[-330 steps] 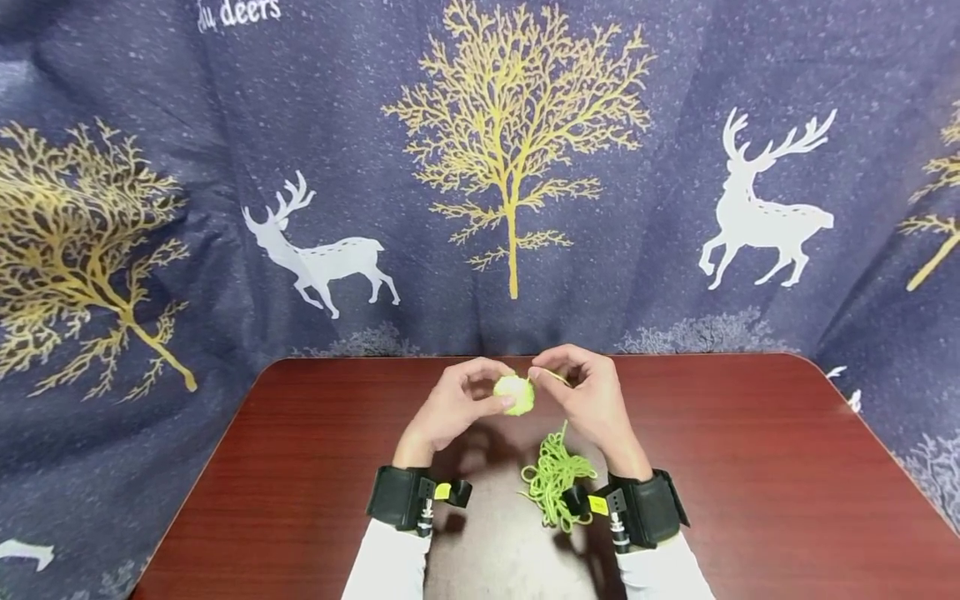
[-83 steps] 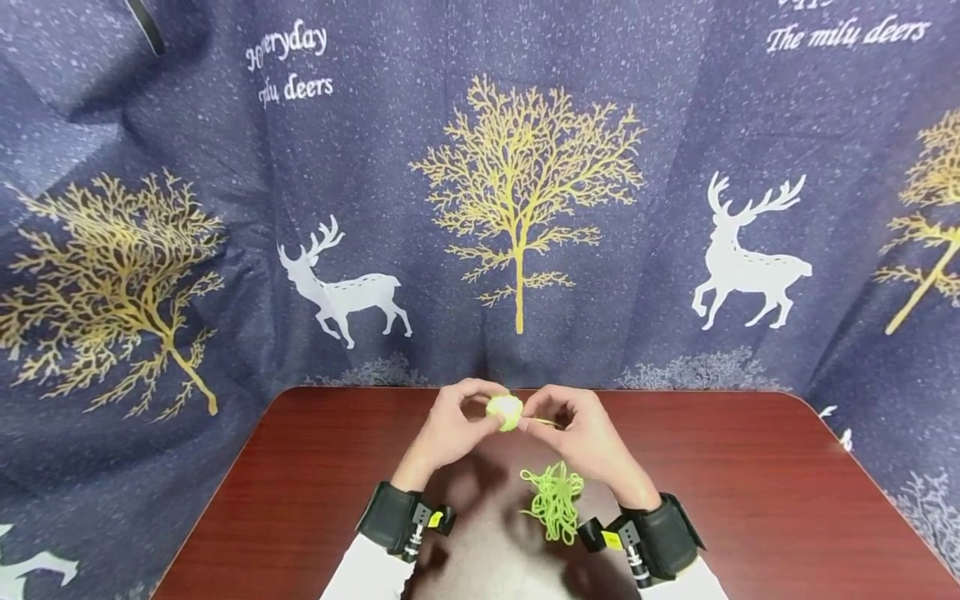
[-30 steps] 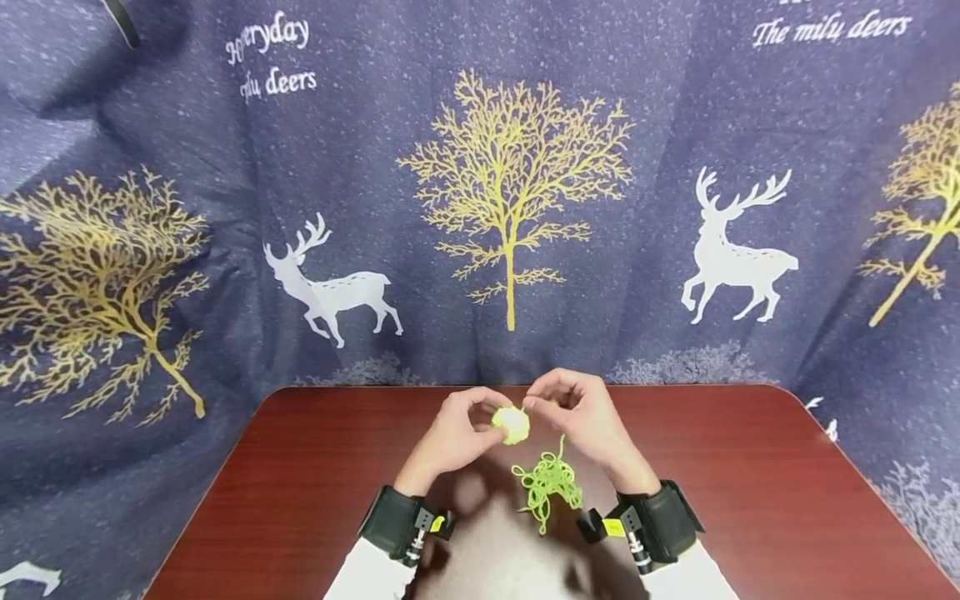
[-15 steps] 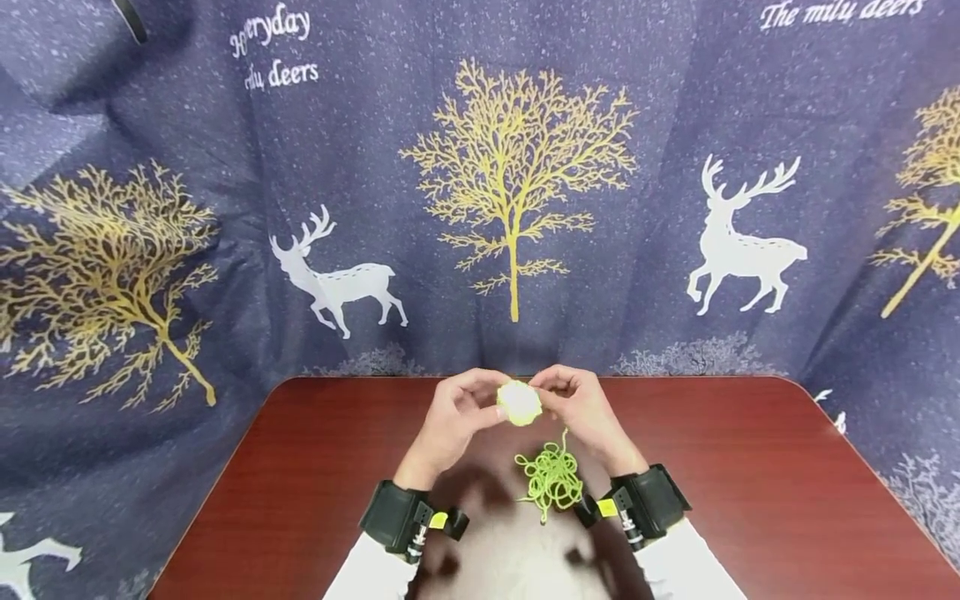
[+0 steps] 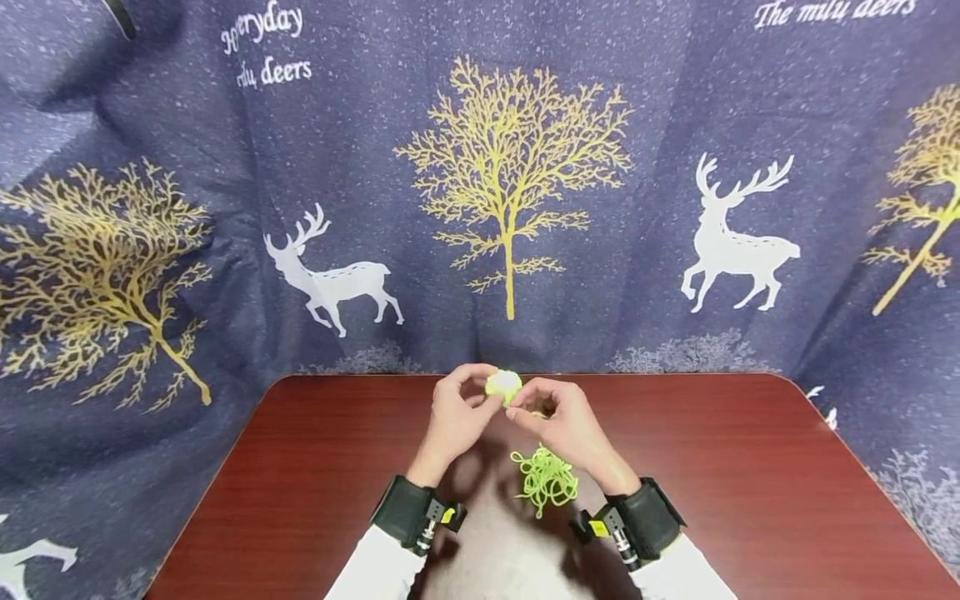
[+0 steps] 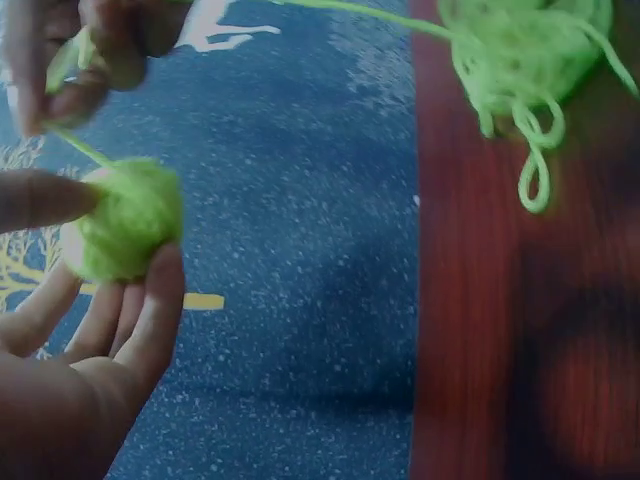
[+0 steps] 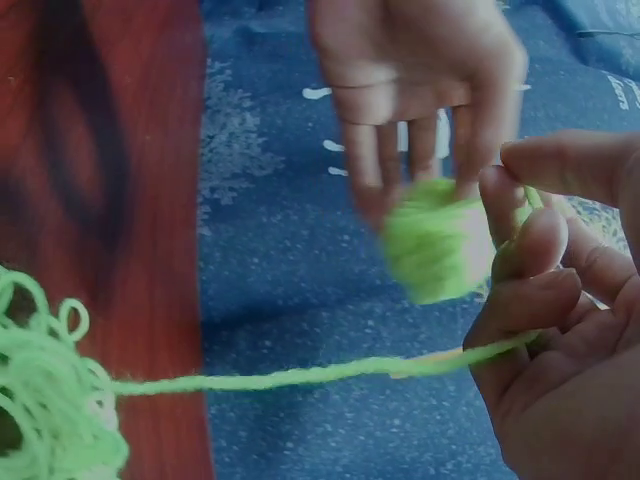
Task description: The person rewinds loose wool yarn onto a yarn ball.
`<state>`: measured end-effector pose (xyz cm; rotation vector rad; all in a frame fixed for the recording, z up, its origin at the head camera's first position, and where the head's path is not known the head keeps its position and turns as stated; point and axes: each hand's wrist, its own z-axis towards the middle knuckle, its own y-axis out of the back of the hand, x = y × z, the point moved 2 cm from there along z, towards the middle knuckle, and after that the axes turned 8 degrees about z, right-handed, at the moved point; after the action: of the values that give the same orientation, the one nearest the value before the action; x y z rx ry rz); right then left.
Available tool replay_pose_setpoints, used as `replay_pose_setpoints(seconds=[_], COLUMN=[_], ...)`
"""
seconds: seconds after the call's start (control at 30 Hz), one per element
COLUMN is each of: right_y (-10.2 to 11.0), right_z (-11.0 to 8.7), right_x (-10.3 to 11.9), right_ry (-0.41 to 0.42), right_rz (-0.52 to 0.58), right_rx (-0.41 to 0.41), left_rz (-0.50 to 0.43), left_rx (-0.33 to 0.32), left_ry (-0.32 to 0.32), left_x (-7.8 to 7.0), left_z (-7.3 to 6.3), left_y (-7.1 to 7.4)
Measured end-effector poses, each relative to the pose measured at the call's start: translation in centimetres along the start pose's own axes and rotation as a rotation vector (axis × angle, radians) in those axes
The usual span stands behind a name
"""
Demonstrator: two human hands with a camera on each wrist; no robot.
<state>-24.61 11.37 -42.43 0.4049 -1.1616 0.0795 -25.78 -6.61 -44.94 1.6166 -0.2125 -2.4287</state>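
Note:
A small ball of bright green yarn [image 6: 135, 220] is held above the table by my left hand [image 5: 459, 417], between thumb and fingertips. Close on its right, my right hand [image 5: 558, 421] pinches the yarn strand [image 6: 85, 147] that leads to the ball. In the right wrist view the same strand [image 7: 300, 376] passes through the curled fingers of that hand and runs down to a loose tangle of green yarn [image 5: 546, 478]. The tangle lies on the table below the right hand. The ball [image 7: 435, 245] looks slightly blurred there.
The reddish-brown table [image 5: 315, 467] reaches back to a dark blue curtain [image 5: 600, 333] printed with trees and deer. Black straps with small cameras [image 5: 408, 512] sit on both wrists, above white sleeves.
Over the last second the right hand goes from the ball's upper right to its lower right side. Both hands and the ball have shifted a little. The loose tangle changes shape slightly.

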Motion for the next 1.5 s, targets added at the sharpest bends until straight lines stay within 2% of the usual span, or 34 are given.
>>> replay_pose_setpoints(seconds=[0.07, 0.1, 0.13, 0.2, 0.3, 0.33, 0.37, 0.43, 0.53, 0.6, 0.67, 0.77, 0.83, 0.93, 1.03, 1.13, 1.2, 1.27, 1.33, 1.4, 1.5], right_y=[0.2, 0.4, 0.6, 1.2, 2.0, 2.1, 2.3, 2.3, 1.9, 1.5, 1.0, 0.4, 0.1, -0.1, -0.2, 0.1, 0.4, 0.8, 1.3, 1.7, 2.3], right_z=[0.0, 0.1, 0.3, 0.8, 1.9, 2.2, 2.4, 2.5, 2.0, 1.8, 1.4, 0.8, 0.5, 0.3, 0.3, 0.5, 0.6, 0.8, 1.0, 1.2, 1.5], right_x=[0.1, 0.0, 0.4, 0.3, 0.0, -0.2, -0.8, -1.5, -2.6, -3.0, -3.3, -3.1, -2.8, -2.1, -1.5, -1.1, -1.0, -0.9, -0.9, -1.0, -1.2], right_ry=[-0.008, -0.018, -0.029, -0.051, -0.072, -0.081, -0.084, -0.098, -0.135, -0.148, -0.154, -0.151, -0.148, -0.12, -0.069, -0.04, -0.037, -0.042, -0.048, -0.054, -0.067], right_rz=[0.011, 0.022, 0.036, 0.076, 0.152, 0.177, 0.206, 0.253, 0.312, 0.319, 0.291, 0.211, 0.175, 0.128, 0.081, 0.037, 0.021, 0.008, 0.005, 0.007, 0.015], right_rx=[-0.01, -0.016, -0.025, -0.04, -0.066, -0.072, -0.072, -0.066, -0.037, -0.029, -0.025, -0.027, -0.017, 0.004, 0.031, 0.039, 0.035, 0.027, 0.016, 0.0, -0.032], left_rz=[0.065, 0.078, 0.083, 0.077, -0.019, -0.065, -0.118, -0.237, -0.39, -0.445, -0.459, -0.383, -0.317, -0.215, -0.086, 0.092, 0.199, 0.268, 0.274, 0.239, 0.103], left_rx=[0.062, 0.1, 0.14, 0.24, 0.397, 0.435, 0.467, 0.494, 0.431, 0.334, 0.224, 0.089, 0.04, -0.006, -0.005, 0.068, 0.152, 0.248, 0.346, 0.433, 0.538], left_ry=[-0.008, -0.02, -0.031, -0.045, -0.062, -0.063, -0.059, -0.059, -0.057, -0.037, 0.007, 0.067, 0.095, 0.102, 0.095, 0.065, 0.024, -0.007, -0.026, -0.029, -0.015], left_x=[0.1, -0.4, -0.9, -0.9, -1.0, -0.6, -0.2, -0.4, -0.6, -0.8, -0.8, -0.6, -0.3, 0.1, 0.4, 0.4, 0.3, 0.2, 0.1, 0.2, 0.4], left_z=[-0.5, -0.7, -0.8, -0.8, -0.3, -0.2, -0.1, -0.1, -0.1, 0.2, 0.4, 0.7, 0.7, 0.7, 0.7, 0.6, 0.4, 0.2, 0.0, -0.2, -0.5], left_y=[-0.1, -0.1, 0.0, 0.0, 0.2, 0.2, 0.2, 0.3, 0.3, 0.4, 0.5, 0.5, 0.5, 0.4, 0.2, -0.1, -0.3, -0.4, -0.5, -0.6, -0.5])
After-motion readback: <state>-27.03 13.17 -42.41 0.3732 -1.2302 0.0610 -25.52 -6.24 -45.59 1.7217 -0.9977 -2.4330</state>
